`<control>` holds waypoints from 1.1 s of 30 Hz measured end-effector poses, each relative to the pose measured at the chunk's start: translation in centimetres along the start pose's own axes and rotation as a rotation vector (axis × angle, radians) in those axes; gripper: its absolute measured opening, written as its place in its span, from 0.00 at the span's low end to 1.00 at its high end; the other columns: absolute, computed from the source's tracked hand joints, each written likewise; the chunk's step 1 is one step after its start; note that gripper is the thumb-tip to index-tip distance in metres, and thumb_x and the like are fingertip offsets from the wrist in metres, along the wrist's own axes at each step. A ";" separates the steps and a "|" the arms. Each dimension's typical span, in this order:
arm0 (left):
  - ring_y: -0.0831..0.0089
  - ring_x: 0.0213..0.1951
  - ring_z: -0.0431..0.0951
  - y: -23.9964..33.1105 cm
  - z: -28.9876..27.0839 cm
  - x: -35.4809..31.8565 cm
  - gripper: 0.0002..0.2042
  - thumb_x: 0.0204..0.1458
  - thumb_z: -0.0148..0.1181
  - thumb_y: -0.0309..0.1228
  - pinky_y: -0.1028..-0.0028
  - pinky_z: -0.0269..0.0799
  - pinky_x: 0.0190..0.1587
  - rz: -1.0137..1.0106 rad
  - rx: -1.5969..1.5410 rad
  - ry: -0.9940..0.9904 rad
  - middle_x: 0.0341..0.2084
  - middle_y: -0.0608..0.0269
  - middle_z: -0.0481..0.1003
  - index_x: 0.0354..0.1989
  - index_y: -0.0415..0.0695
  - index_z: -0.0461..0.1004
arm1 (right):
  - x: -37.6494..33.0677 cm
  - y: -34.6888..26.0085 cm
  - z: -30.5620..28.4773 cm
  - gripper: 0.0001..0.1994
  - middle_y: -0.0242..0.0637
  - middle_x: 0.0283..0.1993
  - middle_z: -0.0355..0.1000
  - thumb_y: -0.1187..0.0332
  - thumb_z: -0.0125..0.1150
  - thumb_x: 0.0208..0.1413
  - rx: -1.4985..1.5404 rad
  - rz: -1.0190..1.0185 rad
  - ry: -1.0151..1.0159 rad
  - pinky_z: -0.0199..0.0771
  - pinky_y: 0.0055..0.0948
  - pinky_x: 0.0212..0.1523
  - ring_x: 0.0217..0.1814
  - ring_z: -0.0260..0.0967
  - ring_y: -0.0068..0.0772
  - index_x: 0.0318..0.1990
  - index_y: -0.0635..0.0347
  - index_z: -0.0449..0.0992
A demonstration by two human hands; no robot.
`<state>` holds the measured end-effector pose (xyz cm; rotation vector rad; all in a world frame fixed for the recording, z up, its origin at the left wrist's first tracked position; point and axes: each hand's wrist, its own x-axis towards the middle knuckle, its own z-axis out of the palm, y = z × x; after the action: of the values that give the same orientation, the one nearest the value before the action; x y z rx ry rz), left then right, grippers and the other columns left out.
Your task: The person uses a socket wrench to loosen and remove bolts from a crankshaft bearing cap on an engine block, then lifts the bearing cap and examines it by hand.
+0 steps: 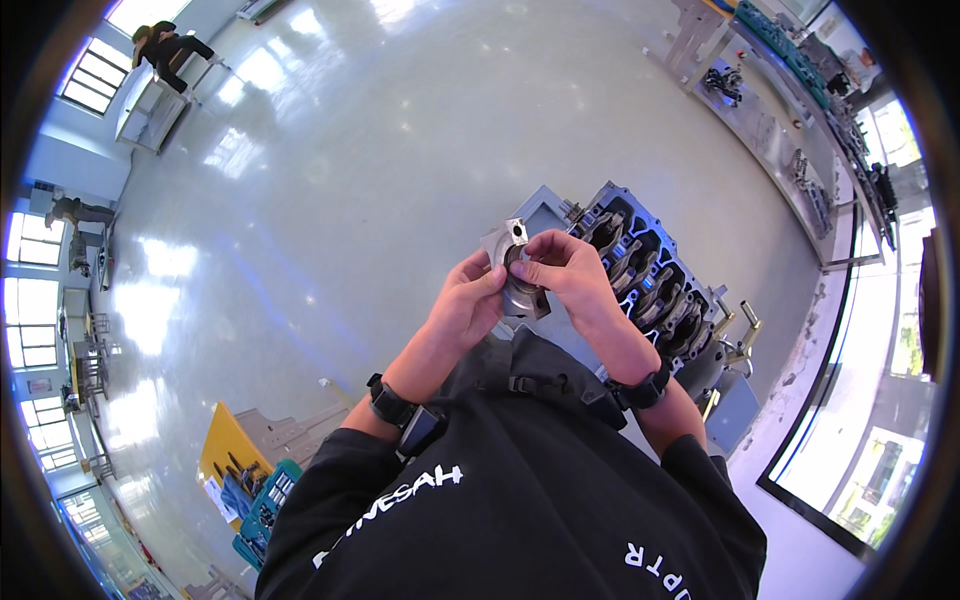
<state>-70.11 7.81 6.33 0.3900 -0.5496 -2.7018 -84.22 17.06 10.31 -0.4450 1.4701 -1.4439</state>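
Bearing cap (512, 270) held at chest height above the engine block (640, 280); left hand (468, 305) and right hand (562, 268) both grip it, fingers pressing its bearing shell. Probable step: seating the shell; next needs even thumb pressure.

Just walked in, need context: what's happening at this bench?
A person holds a grey metal bearing cap up in front of them with both bare hands. The left hand grips it from below, while the right hand presses its fingers into the curved inner face of the cap. Just beyond the hands sits an engine block on a stand, its crankcase side up. A yellow tool tray lies lower left on the glossy floor.
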 end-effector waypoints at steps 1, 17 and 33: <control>0.65 0.47 0.74 -0.1 -0.2 0.0 0.17 0.55 0.52 0.25 0.64 0.72 0.50 0.000 0.001 0.001 0.45 0.54 0.70 0.52 0.34 0.62 | -0.1 0.0 0.1 0.10 0.31 0.31 0.72 0.76 0.67 0.45 0.001 0.001 -0.001 0.68 0.20 0.39 0.35 0.69 0.19 0.34 0.63 0.72; 0.66 0.46 0.74 -0.1 -0.4 -0.2 0.28 0.53 0.56 0.27 0.66 0.72 0.50 -0.053 -0.131 -0.163 0.48 0.55 0.69 0.61 0.34 0.53 | -0.9 -1.7 1.3 0.09 0.30 0.28 0.70 0.78 0.65 0.44 0.043 -0.019 -0.075 0.67 0.18 0.32 0.30 0.68 0.17 0.30 0.62 0.70; 0.70 0.43 0.73 -0.9 -0.1 -0.1 0.28 0.52 0.59 0.31 0.69 0.72 0.47 -0.081 -0.167 -0.140 0.45 0.58 0.69 0.59 0.35 0.57 | -0.7 -0.4 0.9 0.08 0.38 0.36 0.73 0.75 0.62 0.44 -0.029 -0.045 -0.021 0.70 0.24 0.39 0.38 0.70 0.23 0.32 0.68 0.71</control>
<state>-70.27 8.58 5.92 0.1836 -0.3476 -2.8422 -83.34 17.04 11.08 -0.5124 1.4742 -1.4501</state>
